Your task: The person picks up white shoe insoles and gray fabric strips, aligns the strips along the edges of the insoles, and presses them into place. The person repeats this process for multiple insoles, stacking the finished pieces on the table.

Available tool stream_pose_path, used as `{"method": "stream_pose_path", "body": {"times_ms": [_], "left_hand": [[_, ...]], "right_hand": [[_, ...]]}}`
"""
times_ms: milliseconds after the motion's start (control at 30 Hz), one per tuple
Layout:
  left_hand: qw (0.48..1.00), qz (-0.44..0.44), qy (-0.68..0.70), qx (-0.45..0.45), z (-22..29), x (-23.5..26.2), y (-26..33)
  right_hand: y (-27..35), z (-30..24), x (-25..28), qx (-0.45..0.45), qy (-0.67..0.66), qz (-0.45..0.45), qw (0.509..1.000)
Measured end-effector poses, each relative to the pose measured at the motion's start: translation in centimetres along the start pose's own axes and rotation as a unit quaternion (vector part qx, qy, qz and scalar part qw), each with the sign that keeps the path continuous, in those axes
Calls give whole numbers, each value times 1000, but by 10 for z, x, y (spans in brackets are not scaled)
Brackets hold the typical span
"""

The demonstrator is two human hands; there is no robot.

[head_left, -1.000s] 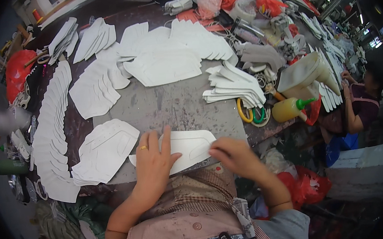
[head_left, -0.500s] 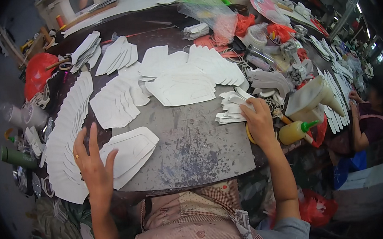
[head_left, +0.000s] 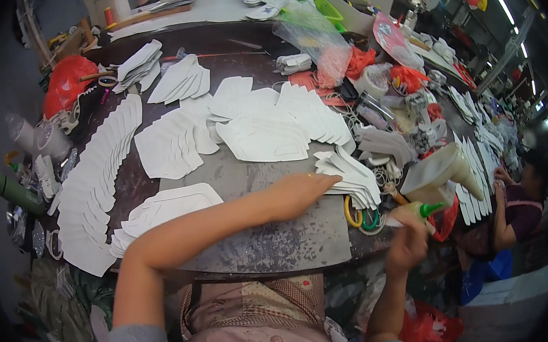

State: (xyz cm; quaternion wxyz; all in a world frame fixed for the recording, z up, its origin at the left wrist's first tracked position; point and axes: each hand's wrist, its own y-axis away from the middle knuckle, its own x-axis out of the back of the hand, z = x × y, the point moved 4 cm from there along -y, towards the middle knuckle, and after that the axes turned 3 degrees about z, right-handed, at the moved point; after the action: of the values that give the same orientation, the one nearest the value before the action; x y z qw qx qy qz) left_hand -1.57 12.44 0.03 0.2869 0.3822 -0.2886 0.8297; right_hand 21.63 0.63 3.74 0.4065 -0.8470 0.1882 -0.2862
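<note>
My left hand [head_left: 296, 195] stretches across the table to a fanned bundle of narrow white curved pieces [head_left: 356, 180]. Its fingers are pressed together at the bundle's left edge; whether they pinch a piece is hidden. At the right, my right hand [head_left: 409, 240] is closed around a yellowish squeeze bottle [head_left: 415, 209] with a green nozzle [head_left: 432, 209]. Most of the bottle is covered by the hand. Below the bundle lie scissors with a yellow and a green handle loop [head_left: 354, 213]. A stack of larger white cut panels [head_left: 173, 206] lies behind my left forearm.
A long overlapping row of white panels [head_left: 97, 193] curves along the left, with more fans [head_left: 264, 133] at the back of the grey board [head_left: 280, 242]. A whitish funnel-shaped container [head_left: 440, 169] and clutter crowd the right. A co-worker [head_left: 517, 198] sits beyond.
My left hand has left the panel stack and crossed right to the narrow white pieces. My right hand has moved off those pieces, down and right, onto the squeeze bottle. The view has shifted slightly.
</note>
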Motion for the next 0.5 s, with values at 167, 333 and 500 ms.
{"method": "stream_pose_path", "body": {"times_ms": [167,333,500], "left_hand": [[985,27,-162,45,-36,81,36],[979,-9,-186,84,-95,77,44],[951,166,-261,-10,-53,101,44]], "right_hand": [[29,-14,6,-357,-355,-16,864],[52,6,-98,-480,-402,-184,758],[58,13,-100,-445,-488,-113,742]]}}
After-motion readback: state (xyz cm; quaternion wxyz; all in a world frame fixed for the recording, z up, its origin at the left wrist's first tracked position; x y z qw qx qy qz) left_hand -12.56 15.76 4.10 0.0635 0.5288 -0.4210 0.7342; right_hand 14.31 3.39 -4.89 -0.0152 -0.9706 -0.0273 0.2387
